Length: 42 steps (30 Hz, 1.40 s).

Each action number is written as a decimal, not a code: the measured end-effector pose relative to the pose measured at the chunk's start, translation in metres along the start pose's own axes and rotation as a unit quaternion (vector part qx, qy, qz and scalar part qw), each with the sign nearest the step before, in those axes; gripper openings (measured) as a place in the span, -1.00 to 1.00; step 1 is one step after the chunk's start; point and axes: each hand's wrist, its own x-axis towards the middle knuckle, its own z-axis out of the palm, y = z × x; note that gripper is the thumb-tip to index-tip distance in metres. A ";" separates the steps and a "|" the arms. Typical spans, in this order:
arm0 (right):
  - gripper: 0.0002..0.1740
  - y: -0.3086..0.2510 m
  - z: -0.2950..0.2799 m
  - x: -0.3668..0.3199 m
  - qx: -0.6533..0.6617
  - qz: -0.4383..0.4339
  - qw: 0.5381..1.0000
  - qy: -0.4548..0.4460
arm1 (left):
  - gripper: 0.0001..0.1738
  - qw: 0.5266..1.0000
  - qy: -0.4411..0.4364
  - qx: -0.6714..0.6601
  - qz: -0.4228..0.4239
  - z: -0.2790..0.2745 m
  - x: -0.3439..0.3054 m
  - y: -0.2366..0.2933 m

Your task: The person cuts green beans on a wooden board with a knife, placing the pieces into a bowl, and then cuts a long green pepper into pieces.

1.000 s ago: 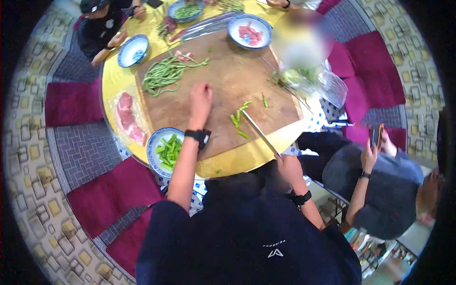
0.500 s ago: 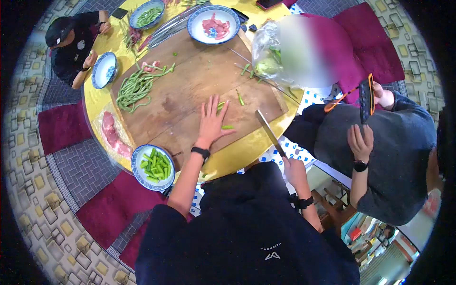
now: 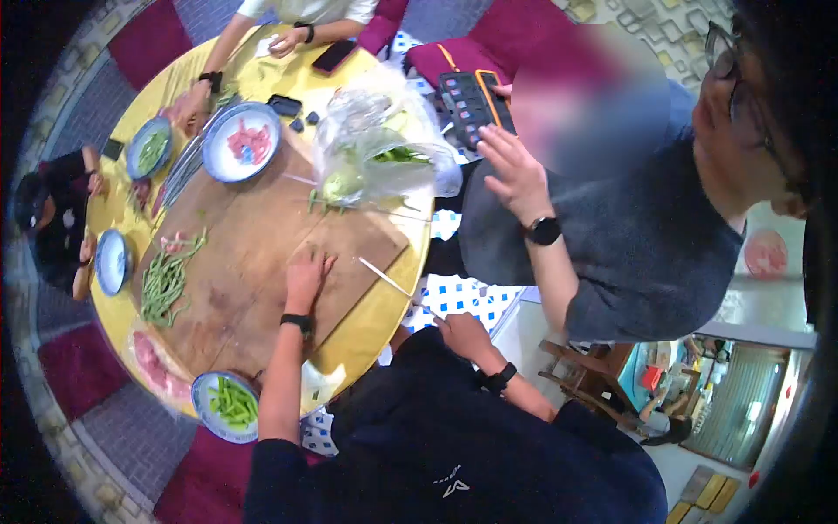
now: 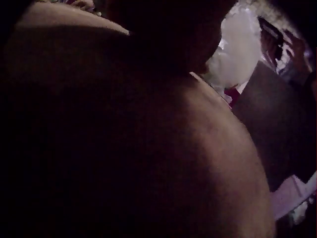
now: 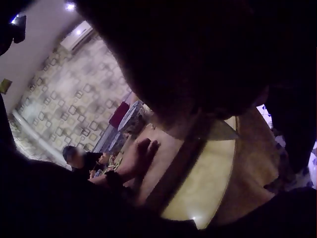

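Observation:
On the wooden board (image 3: 236,227), the left hand (image 3: 304,281) rests palm down near the right edge, its fingers loosely bent; whatever lies beneath them is hidden. The right hand (image 3: 467,336) grips a knife (image 3: 387,278) at the near right, blade pointing toward the board. In the right wrist view the blade (image 5: 218,131) shows over the yellow table edge, and the left hand (image 5: 136,157) lies beyond it. Long green beans (image 3: 166,286) are heaped at the board's left. Cut green pieces (image 3: 232,403) fill a bowl (image 3: 202,417) nearby. The left wrist view is mostly dark.
Meat strips (image 3: 249,144) lie in a bowl (image 3: 218,166) at the board's far end. A plastic bag (image 3: 371,131) with vegetables stands right of it. Raw meat (image 3: 157,367) is at the left edge. A person in grey (image 3: 628,236) stands close on the right; others sit around the table.
The view has swung right. The left hand came down onto the green pieces with fingers spread, and those fingers are now drawn closer together. The right hand still holds the knife.

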 end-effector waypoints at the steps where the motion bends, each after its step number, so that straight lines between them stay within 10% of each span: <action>1: -0.56 0.015 0.018 0.007 -0.066 -0.045 0.997 -0.019 | -0.66 1.000 0.008 0.012 -0.016 0.000 0.000 0.006; 2: -0.62 0.033 0.036 0.020 -0.130 -0.116 0.984 -0.048 | -0.74 0.957 -0.234 -0.129 -0.116 0.012 -0.005 -0.003; 3: -0.76 0.046 0.045 0.020 -0.149 -0.162 0.975 0.009 | -0.81 0.990 -0.116 -0.066 -0.040 0.034 -0.021 -0.008; 7: -0.53 0.023 0.034 0.052 0.044 -0.181 0.980 0.072 | -0.62 0.959 -0.202 -0.007 -0.196 -0.047 -0.008 0.027; 12: -0.48 -0.007 -0.003 0.050 -0.002 -0.131 0.991 -0.013 | -0.70 0.906 0.175 -0.013 -0.385 -0.181 -0.129 0.037; 18: -0.47 -0.012 -0.003 0.096 0.012 -0.170 0.985 -0.007 | -0.70 0.791 0.104 0.128 -0.589 -0.233 -0.260 0.010; 20: -0.55 0.016 0.025 0.114 0.010 -0.213 0.977 -0.019 | -0.55 0.822 0.033 0.133 -0.553 -0.215 -0.297 0.002; 21: -0.65 0.048 0.055 0.132 -0.019 -0.414 0.902 0.120 | -0.56 0.830 0.068 0.119 -0.541 -0.207 -0.295 0.005; 24: -0.66 -0.042 -0.002 0.097 -0.057 -0.178 0.982 0.004 | -0.78 0.855 0.170 0.192 -0.450 -0.199 -0.248 0.020; 30: -0.70 -0.046 0.026 0.114 -0.017 -0.212 0.977 -0.034 | -0.81 0.931 0.025 0.010 -0.363 -0.135 -0.140 0.055; 42: -0.72 -0.069 0.053 0.179 0.007 -0.430 0.882 0.194 | 0.18 0.872 -0.200 0.010 -0.446 -0.090 -0.122 0.061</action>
